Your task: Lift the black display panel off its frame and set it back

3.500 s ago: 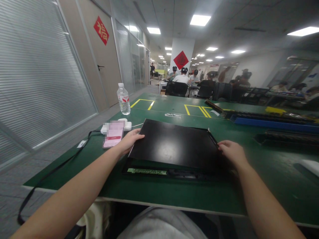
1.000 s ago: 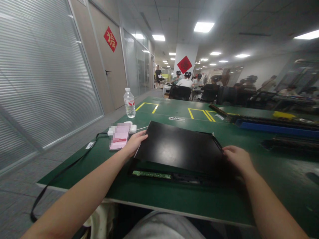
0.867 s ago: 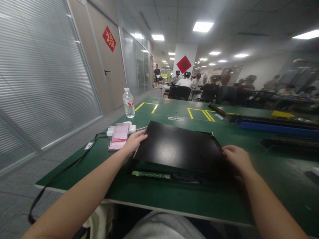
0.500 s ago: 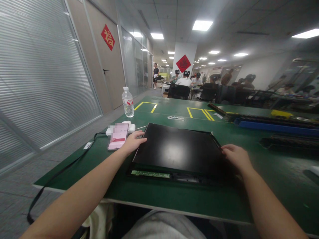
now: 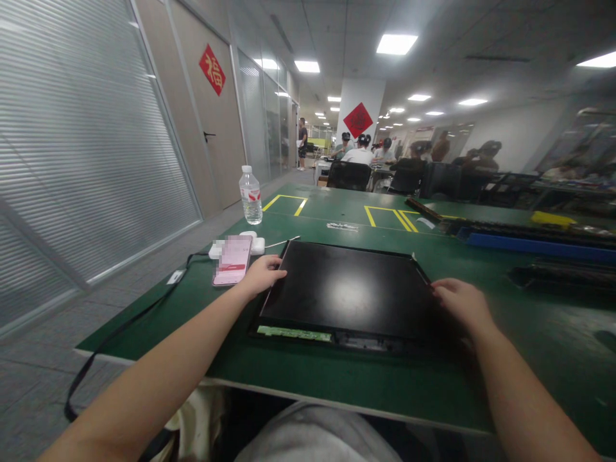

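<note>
Gripping left edge: left hand point(image 5: 262, 274), fingers curled on flat black rectangular panel point(image 5: 349, 289)
Right edge: right hand point(image 5: 459, 301), clasping panel
Support: green table point(image 5: 337, 380)

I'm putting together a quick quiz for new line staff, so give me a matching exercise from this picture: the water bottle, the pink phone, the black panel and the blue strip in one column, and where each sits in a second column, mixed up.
Things
1. water bottle
2. pink phone
3. black panel
4. blue strip

Places
A. between the left hand and right hand, held at its side edges
B. far right of the green table
C. flat on the table, just left of the left hand
D. upright beside the yellow lines, far left

Pairs: 1-D, 2-C, 3-A, 4-B
</note>
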Action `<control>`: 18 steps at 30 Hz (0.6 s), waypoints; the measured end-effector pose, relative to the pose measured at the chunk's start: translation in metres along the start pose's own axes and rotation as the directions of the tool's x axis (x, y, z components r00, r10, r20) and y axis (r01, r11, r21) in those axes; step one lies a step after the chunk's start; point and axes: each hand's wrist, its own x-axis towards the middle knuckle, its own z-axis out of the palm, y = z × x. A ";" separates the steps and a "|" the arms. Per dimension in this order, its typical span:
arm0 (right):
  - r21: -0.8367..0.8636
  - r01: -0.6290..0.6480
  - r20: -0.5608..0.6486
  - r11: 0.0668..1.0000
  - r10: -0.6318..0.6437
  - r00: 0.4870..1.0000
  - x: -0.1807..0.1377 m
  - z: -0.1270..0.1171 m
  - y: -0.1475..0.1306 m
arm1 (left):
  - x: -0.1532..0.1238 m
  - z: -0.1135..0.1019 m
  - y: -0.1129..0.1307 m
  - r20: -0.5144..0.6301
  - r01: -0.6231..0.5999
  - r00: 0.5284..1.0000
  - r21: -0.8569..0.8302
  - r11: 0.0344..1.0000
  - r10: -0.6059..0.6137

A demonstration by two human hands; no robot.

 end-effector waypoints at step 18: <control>0.185 -0.036 0.059 0.982 0.025 0.998 0.001 -0.003 0.002 | 0.006 -0.006 -0.011 0.015 -0.072 0.997 0.181 0.981 0.070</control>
